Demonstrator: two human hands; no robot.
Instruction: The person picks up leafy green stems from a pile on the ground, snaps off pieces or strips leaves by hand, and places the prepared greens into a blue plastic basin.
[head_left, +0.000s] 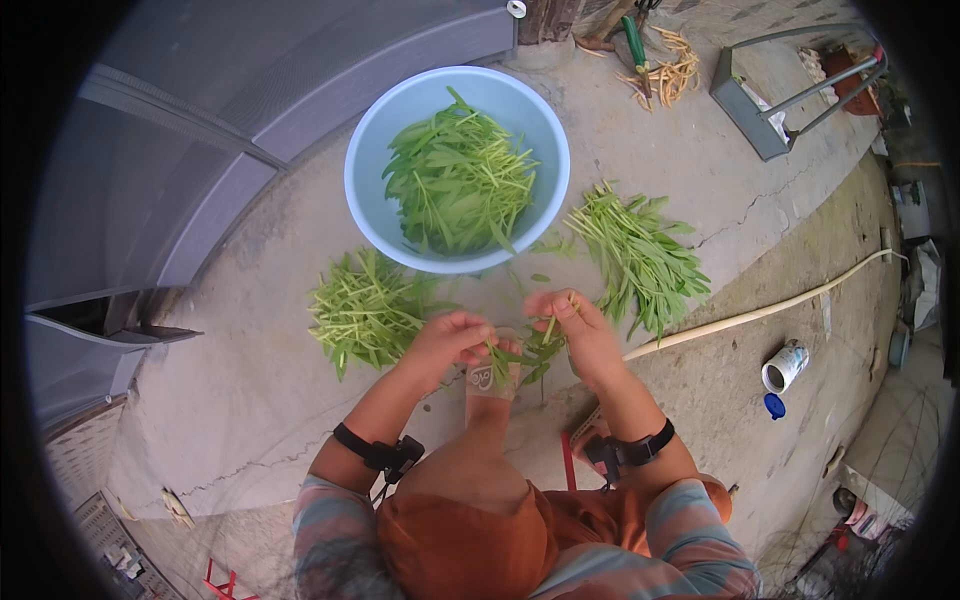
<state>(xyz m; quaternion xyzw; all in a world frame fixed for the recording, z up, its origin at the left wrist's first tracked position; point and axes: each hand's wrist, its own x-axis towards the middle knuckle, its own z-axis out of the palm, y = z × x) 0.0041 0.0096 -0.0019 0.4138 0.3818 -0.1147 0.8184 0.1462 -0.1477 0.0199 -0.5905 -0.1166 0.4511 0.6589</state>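
Observation:
Between my knees and a light blue plastic basin (354, 180), both my hands are raised over the ground. My left hand (448, 346) pinches a piece of leafy green (501, 365) between thumb and fingers. In my right hand (581, 330) is a green stem (553, 327) with leaves hanging below it. Picked leafy greens (457, 180) are heaped inside the basin. One pile of greens with cut stems (367, 307) lies on the concrete left of my left hand. Another bunch of greens (637, 255) lies beyond my right hand, right of the basin.
Grey panels (202, 150) stand at the left. A pale hose or pole (757, 311) crosses the ground at right, near a white can (786, 366) and a blue lid (775, 406). Farther back are a green-handled tool (634, 46) and a grey metal frame (750, 116).

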